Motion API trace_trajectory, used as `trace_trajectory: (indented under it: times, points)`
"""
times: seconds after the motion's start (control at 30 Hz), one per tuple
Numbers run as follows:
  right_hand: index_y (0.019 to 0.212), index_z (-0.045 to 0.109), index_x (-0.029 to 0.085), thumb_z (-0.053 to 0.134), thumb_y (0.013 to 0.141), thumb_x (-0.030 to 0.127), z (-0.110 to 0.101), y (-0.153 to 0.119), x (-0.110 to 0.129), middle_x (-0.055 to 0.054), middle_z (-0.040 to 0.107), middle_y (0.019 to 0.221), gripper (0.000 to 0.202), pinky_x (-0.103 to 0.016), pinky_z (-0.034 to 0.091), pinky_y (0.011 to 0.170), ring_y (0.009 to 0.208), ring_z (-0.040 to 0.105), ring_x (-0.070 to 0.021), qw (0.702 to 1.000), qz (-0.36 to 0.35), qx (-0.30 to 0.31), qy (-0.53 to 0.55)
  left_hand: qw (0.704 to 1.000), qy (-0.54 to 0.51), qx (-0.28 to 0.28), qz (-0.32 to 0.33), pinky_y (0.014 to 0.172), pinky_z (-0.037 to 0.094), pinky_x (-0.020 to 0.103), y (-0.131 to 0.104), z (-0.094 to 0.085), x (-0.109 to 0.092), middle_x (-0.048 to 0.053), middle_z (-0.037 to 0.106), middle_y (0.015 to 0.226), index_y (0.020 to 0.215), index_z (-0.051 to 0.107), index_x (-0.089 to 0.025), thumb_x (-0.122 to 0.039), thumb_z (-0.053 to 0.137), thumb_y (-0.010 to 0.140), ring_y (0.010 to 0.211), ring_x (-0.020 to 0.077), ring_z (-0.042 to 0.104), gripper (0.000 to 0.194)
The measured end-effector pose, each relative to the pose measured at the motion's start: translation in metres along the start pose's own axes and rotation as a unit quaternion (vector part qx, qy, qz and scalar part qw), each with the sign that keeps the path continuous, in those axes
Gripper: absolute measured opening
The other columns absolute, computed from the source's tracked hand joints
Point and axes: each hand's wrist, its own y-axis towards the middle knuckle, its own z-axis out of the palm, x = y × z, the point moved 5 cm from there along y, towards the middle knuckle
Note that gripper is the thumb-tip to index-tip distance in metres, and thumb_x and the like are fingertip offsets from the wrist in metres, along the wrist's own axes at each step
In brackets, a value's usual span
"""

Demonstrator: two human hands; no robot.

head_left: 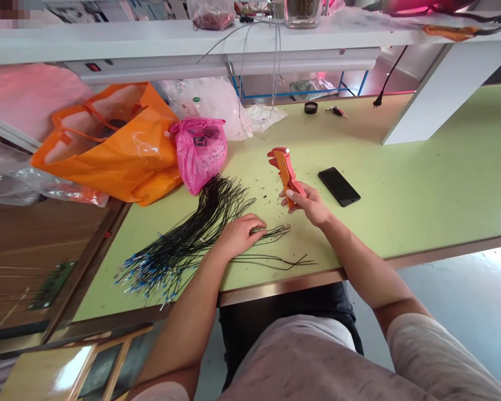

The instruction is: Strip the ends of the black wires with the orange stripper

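Observation:
My right hand (311, 206) is wrapped round the handles of an orange and red wire stripper (284, 170), whose jaw end points up and away from me above the table. My left hand (242, 234) rests low on the table, its fingers and thumb curled round a few thin black wires (275, 233); their ends stick out toward the right. Under and left of that hand lies a large bundle of black wires (196, 223) with blue and silvery ends at the lower left. Several loose wires (271, 259) lie near the front edge.
An orange bag (121, 150) and a pink plastic bag (202, 153) stand behind the bundle. A black phone (339, 186) lies right of my right hand. Farther back are a black ring (310, 107) and keys (337, 112). A white shelf (150, 42) spans the back, with a support panel (426, 100).

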Motion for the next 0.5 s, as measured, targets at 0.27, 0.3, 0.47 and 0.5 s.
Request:
trace_trajectory:
  times: [0.27,0.3,0.47,0.5]
  points:
    - [0.109,0.073,0.022,0.082,0.081,0.075,0.002,-0.002,0.004,-0.009,0.076,0.115,0.061,-0.028,0.061,0.064,0.091,0.074,-0.0196,1.000,-0.005,-0.002,-0.004,0.997,0.054,-0.049,-0.004,0.087,0.058,0.041,0.003,-0.001,-0.004,0.010,0.075,0.103,0.097,0.068,-0.023,-0.030,0.054,0.104,0.100,0.0283,0.073,0.017]
    - [0.110,0.073,0.022,0.081,0.082,0.077,0.002,-0.002,0.004,-0.009,0.076,0.114,0.062,-0.028,0.061,0.064,0.091,0.074,-0.0197,1.000,-0.005,-0.006,-0.004,0.996,0.026,-0.077,-0.019,0.087,0.059,0.042,0.003,-0.004,0.000,0.010,0.076,0.102,0.099,0.066,-0.023,-0.033,0.053,0.105,0.098,0.0280,0.073,0.018]
    - [0.112,0.073,0.023,0.075,0.083,0.083,0.002,0.000,0.002,-0.009,0.076,0.113,0.066,-0.028,0.059,0.062,0.091,0.073,-0.0201,1.000,-0.005,-0.015,-0.022,0.958,-0.189,-0.200,-0.075,0.075,0.061,0.034,0.000,-0.012,0.024,0.006,0.076,0.097,0.121,0.062,-0.021,-0.044,0.054,0.105,0.074,0.0187,0.073,0.029]
    - [0.112,0.073,0.023,0.075,0.084,0.083,0.003,0.000,0.001,-0.009,0.076,0.113,0.066,-0.027,0.059,0.062,0.092,0.073,-0.0202,1.000,-0.006,-0.013,-0.027,0.951,-0.214,-0.209,-0.072,0.072,0.061,0.033,0.000,-0.012,0.025,0.006,0.076,0.098,0.126,0.061,-0.020,-0.044,0.056,0.104,0.070,0.0167,0.071,0.033]
